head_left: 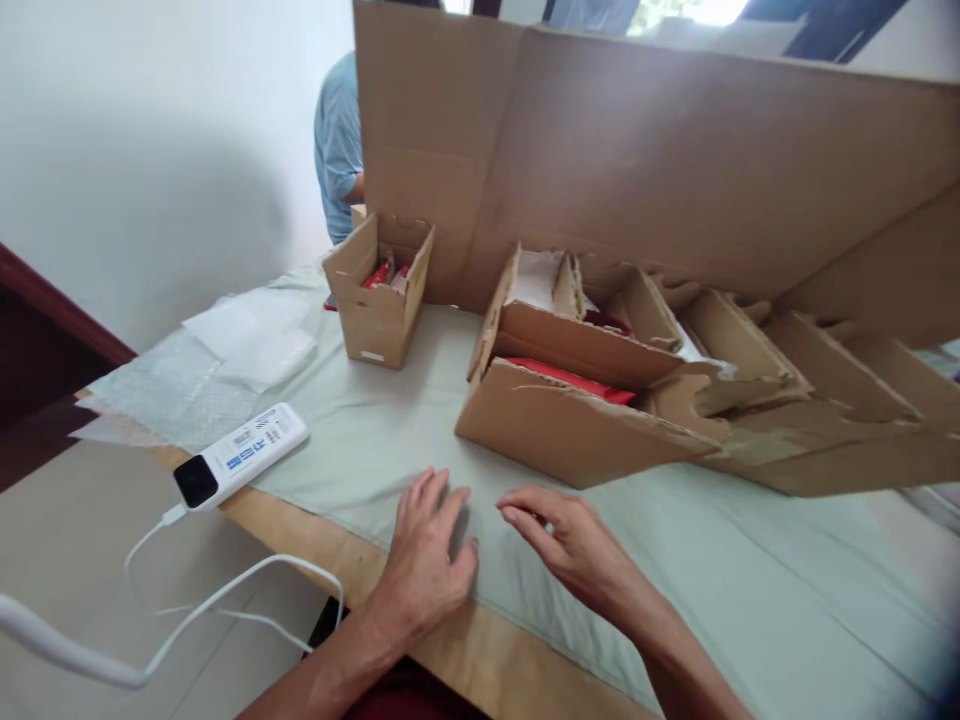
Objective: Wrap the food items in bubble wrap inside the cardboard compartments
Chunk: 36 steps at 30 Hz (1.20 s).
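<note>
My left hand (429, 550) is over the cloth near the table's front edge, fingers spread and nothing in them. To its right, my right hand (566, 540) has its thumb tip brought up against its fingertips; no object shows between them. Just beyond both hands stands a low cardboard box (577, 430), and a flat red packet (574, 380) shows inside it. Neither hand touches the box.
Several cardboard compartments (739, 345) run off to the right before a tall cardboard panel (637, 160). A small carton (375, 320) with red packets stands back left. Clear plastic bags (255, 335) and a white power bank (251, 450) with a cable lie left. Behind is a person in a blue shirt (341, 140).
</note>
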Tool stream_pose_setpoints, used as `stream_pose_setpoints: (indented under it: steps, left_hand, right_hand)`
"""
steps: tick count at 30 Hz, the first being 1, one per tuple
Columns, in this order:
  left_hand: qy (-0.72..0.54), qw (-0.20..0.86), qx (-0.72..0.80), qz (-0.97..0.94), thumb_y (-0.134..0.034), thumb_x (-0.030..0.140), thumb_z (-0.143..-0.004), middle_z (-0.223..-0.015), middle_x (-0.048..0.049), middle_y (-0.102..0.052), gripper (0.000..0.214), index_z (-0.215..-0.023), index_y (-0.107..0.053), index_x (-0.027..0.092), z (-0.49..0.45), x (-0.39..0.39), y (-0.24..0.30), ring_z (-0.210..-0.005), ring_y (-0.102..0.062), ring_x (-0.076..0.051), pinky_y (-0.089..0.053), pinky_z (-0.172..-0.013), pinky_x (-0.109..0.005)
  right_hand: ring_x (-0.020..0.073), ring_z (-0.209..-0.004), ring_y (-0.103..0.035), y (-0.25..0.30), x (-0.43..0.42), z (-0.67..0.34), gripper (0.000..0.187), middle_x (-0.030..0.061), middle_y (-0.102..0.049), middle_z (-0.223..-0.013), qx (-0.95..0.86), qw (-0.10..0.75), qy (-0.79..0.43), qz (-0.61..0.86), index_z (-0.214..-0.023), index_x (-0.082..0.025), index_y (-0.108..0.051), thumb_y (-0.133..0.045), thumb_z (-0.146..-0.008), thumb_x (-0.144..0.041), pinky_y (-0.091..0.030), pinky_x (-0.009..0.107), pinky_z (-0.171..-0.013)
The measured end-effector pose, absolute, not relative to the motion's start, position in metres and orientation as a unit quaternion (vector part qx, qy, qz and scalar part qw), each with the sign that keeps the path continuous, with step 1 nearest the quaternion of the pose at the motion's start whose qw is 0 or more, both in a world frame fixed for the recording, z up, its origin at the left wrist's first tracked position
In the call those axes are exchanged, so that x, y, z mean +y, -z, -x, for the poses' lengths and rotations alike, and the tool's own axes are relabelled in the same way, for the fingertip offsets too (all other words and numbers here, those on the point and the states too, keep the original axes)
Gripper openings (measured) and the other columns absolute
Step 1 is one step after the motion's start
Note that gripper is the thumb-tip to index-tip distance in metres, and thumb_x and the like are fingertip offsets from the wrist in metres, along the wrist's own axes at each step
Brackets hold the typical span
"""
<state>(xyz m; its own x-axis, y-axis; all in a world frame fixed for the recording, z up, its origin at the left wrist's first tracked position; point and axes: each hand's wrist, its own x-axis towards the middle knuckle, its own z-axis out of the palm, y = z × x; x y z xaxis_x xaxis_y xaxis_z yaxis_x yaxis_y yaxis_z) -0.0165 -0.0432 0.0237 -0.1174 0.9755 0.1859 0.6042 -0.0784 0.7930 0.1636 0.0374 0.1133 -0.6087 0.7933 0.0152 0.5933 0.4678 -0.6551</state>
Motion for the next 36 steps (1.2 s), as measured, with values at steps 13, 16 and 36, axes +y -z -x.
stream_pose_setpoints:
  steps: [13, 16, 36]
  left_hand:
    - [-0.422, 0.216, 0.592, -0.652, -0.061, 0.014, -0.076, -0.153, -0.0199, -0.05, 0.063, -0.139, -0.061, 0.016, 0.019, -0.048, -0.003, -0.15, -0.036, -0.042, -0.036, -0.121, -0.067]
    - [-0.427, 0.247, 0.578, -0.65, -0.062, 0.016, -0.078, -0.155, -0.0193, -0.048, 0.069, -0.146, -0.056, 0.019, 0.021, -0.046, -0.007, -0.149, -0.037, -0.042, -0.034, -0.123, -0.067]
    - [-0.578, 0.677, 0.429, -0.15, -0.076, 0.062, -0.076, -0.103, -0.0097, -0.073, 0.065, -0.121, -0.063, 0.017, 0.037, -0.032, -0.055, -0.086, -0.072, -0.023, -0.06, -0.071, -0.035]
  right_hand:
    - [0.0302, -0.131, -0.057, -0.101, 0.173, 0.196, 0.052, 0.0172, -0.066, -0.138, -0.916, 0.093, -0.198, 0.335, -0.144, -0.012, -0.055, -0.058, -0.092, -0.01, -0.046, 0.044, -0.109]
    - [0.0302, -0.122, -0.06, -0.097, 0.173, 0.219, 0.043, 0.0148, -0.073, -0.122, -0.916, 0.086, -0.201, 0.336, -0.134, -0.013, -0.062, -0.057, -0.091, -0.009, -0.045, 0.045, -0.106]
    - [0.026, -0.146, -0.048, -0.065, -0.009, -0.181, 0.02, 0.0019, -0.039, -0.167, -0.79, 0.372, -0.336, 0.354, -0.077, -0.022, -0.066, -0.058, -0.093, -0.015, -0.048, 0.045, -0.113]
